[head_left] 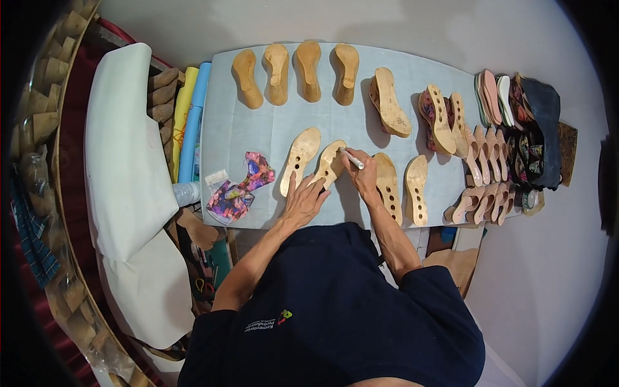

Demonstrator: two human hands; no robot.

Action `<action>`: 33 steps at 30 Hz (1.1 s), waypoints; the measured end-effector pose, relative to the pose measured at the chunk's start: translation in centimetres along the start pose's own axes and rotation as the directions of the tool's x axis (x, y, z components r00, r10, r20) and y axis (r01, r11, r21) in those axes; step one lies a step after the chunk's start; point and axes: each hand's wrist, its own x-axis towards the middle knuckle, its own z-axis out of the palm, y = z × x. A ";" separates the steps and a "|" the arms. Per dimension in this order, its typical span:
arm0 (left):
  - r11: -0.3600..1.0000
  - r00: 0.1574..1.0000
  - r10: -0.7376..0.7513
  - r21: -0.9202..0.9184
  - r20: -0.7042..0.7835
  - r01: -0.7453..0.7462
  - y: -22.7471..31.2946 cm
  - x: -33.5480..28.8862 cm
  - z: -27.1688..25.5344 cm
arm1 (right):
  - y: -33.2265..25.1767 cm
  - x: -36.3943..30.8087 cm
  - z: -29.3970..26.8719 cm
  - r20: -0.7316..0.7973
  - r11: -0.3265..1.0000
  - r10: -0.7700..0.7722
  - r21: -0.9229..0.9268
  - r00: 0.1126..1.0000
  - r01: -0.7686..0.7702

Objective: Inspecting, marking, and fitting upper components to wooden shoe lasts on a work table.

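A white marker pen (352, 158) is pinched in my right hand (363, 177). Its dark tip meets the toe end of a pale wooden shoe sole (331, 161) with round holes. My left hand (303, 201) lies with fingers stretched out, its fingertips on the lower part of that sole and close to the heel of a second one. This second wooden sole (303, 155) lies just to the left and also has holes. Right of my right hand are two more holed soles, one sole (387, 184) close by and another sole (417, 187) farther out.
Several wooden shoe lasts (276, 72) line the table's (219, 116) far edge. Floral fabric (235, 193) lies at left, beside rolled yellow (185, 122) and blue (195, 122) sheets. Wedge soles (389, 106) and finished sandals (488, 155) crowd the right side. A white roll (126, 155) stands leftmost.
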 end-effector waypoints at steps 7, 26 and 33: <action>1.000 1.000 -0.007 -0.015 -0.010 0.006 -0.2 -0.1 0.5 | -0.4 -0.3 -0.1 0.054 1.000 -0.003 -0.007 0.999 0.004; 0.989 0.983 -0.150 -0.014 -0.102 0.150 -1.7 -0.8 -1.6 | -3.3 2.2 4.0 0.067 0.998 -0.024 0.067 0.997 0.020; 0.992 0.985 -0.122 0.009 -0.126 0.124 -2.1 -0.6 -0.8 | -2.9 3.9 5.8 0.082 0.993 -0.113 -0.018 0.990 0.115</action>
